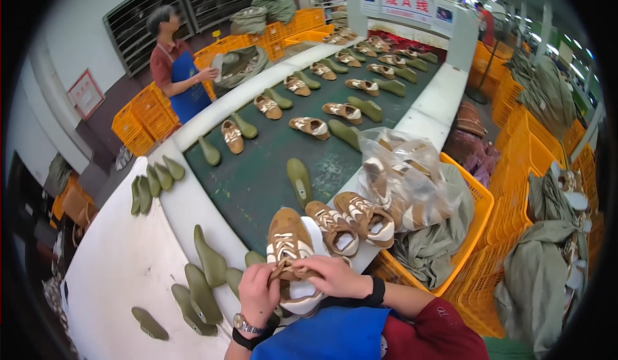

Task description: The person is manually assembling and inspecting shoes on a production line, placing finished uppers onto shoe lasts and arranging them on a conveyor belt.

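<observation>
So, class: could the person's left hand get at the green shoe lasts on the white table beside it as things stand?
Probably yes. The lasts lie just to the left of the left hand with nothing between them, but both hands are busy on the brown shoe, so the left would have to let go first.

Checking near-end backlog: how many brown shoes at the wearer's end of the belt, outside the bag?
3: first shoe between left hand and right hand; second shoe and third shoe side by side to its right. The clear bag hides more.
</observation>
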A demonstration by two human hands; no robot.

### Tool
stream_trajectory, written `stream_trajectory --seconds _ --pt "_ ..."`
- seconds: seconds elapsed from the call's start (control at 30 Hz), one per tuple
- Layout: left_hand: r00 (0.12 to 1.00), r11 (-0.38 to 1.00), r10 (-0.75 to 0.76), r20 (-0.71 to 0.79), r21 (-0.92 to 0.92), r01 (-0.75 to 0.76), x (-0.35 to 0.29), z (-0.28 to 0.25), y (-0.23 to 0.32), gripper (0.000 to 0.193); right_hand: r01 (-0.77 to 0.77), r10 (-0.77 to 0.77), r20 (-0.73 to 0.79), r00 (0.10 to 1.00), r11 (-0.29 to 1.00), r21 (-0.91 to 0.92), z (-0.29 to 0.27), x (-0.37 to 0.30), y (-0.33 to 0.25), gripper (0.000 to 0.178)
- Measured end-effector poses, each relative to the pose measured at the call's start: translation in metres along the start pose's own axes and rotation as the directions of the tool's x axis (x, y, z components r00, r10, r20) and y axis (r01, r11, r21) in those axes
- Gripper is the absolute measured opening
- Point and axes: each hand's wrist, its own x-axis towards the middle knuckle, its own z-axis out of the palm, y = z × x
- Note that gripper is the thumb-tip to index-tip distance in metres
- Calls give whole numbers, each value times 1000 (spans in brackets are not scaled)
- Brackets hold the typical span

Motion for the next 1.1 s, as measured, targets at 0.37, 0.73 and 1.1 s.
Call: stream_trajectory --seconds 0.37,0.73,1.1 --pt "992 993 -115 -48 28 117 22 -5 -22 30 100 37 565 824 972 -210 -24 52 -28 32" --pt "833 838 -543 103 12 545 -119 -18 -115 33 -187 515 717 470 852 -489 -150 264 14 32" --pt "625 636 -768 138 49 770 -146 31 -117 69 42 361 435 825 728 -685 13 398 248 40"
